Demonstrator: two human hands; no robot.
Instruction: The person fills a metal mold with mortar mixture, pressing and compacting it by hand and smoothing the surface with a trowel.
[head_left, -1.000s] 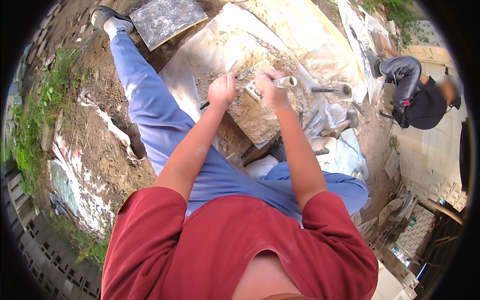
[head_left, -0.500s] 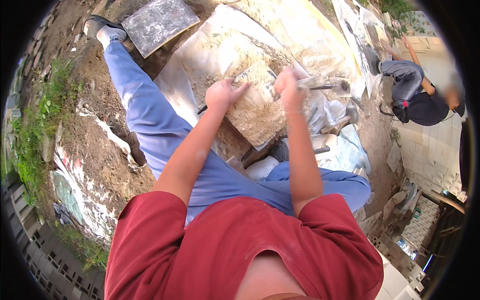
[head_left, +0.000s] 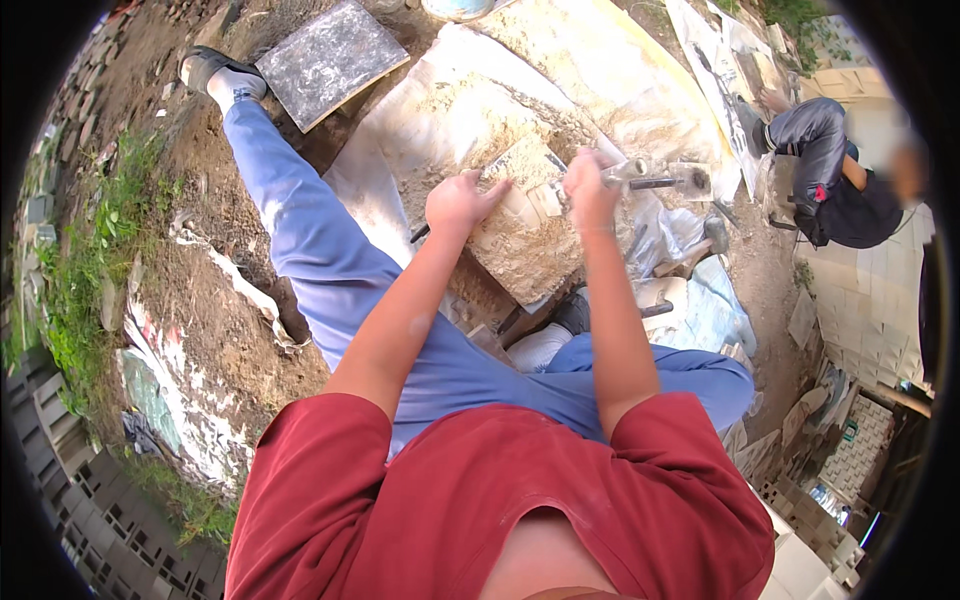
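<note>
A square, sand-covered slab or mould (head_left: 525, 262) lies cornerwise in front of me, with bare metal showing at its far edge. My left hand (head_left: 457, 205) curls over its left side, the thumb stretched across the sand. From under that hand the end of a dark rod (head_left: 420, 233) sticks out; the hand's grip is partly hidden. Over the right side, my right hand (head_left: 592, 195), slightly blurred, is closed round a pale tool (head_left: 545, 201) with a flat, squarish end on the sand. What kind of tool it is I cannot make out.
Beneath the work spreads a sandy white sheet (head_left: 430, 120). A trowel-like tool (head_left: 690, 181) with a black handle and a hammer-like tool (head_left: 714, 236) lie to the right. A dusty dark board (head_left: 332, 62) sits far left. Another person (head_left: 850, 195) sits at the far right.
My right hand has moved slightly down and right relative to the slab, with the pale tool. My left hand stays at the slab's side. The view has shifted a little.
</note>
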